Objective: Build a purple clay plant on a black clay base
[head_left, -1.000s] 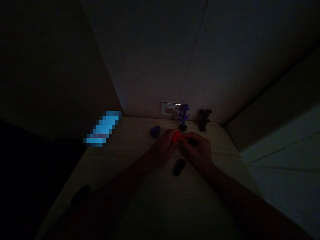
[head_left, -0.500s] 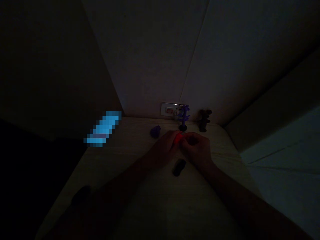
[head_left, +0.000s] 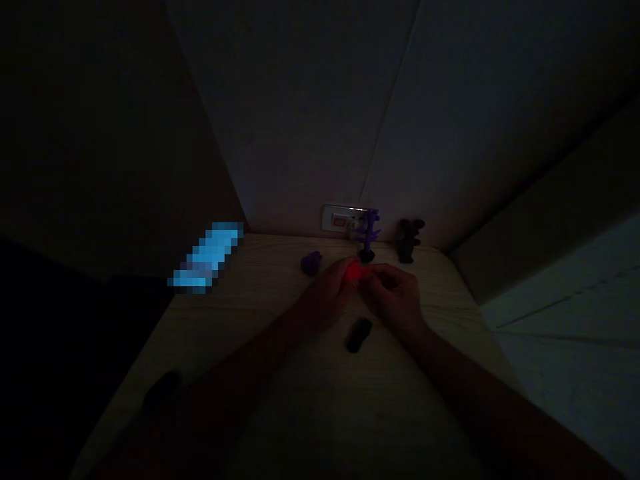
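Note:
In the dim head view, my left hand (head_left: 330, 290) is closed around a small glowing red object (head_left: 354, 272), whose kind I cannot make out. My right hand (head_left: 395, 293) meets it from the other side, thumb and fingers pinched together at the red object's right edge. Just beyond the hands stands a purple branched figure (head_left: 370, 230) on a dark base. A small purple piece (head_left: 311, 263) lies left of my left hand. Below the hands, a short black object (head_left: 359, 335) rests on the wooden tabletop (head_left: 320, 387).
A dark knobbly figure (head_left: 409, 241) stands at the back right by the wall. Behind the purple figure is a wall socket plate (head_left: 337, 219) with a switch. A blurred-out bright blue screen (head_left: 207, 257) is at the left edge, and a dark rounded object (head_left: 163, 389) lies near my left forearm.
Both hands stay in nearly the same place. More of the red glow shows between them, and the right fingers have shifted slightly.

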Motion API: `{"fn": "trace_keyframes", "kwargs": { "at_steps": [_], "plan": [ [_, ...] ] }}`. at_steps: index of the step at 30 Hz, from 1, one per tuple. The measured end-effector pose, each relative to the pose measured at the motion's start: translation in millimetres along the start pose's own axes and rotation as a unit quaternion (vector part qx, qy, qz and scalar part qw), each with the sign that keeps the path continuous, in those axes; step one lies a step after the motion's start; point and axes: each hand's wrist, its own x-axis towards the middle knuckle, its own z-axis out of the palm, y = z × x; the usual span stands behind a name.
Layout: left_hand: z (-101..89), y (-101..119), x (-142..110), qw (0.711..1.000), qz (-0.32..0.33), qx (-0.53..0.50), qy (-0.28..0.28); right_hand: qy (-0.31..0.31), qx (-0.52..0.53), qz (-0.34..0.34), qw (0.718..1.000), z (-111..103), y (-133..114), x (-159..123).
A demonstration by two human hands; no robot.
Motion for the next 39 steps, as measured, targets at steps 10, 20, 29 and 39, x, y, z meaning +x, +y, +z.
{"fn": "trace_keyframes", "kwargs": {
  "at_steps": [10,20,29,39],
  "plan": [
    [2.6,-5.0,-0.5,0.998,0.043,0.038,0.012,-0.001,-0.015,0.025,1.0,-2.4,2.0,3.7],
    [4.3,-0.1,-0.9,0.998,0.011,0.051,0.026,0.043,-0.106,-0.036,0.993,-0.3,-8.0,-2.8],
    [-1.3,8.5,-0.7,0.999,-0.04,0.01,0.01,0.06,-0.09,-0.057,0.993,0.4,-5.1,-2.7],
    [-3.3,2.6,0.8,0.999,-0.025,-0.036,0.033,-0.044,-0.092,-0.168,0.98,-2.9,-0.5,-1.6]
  ]
}}
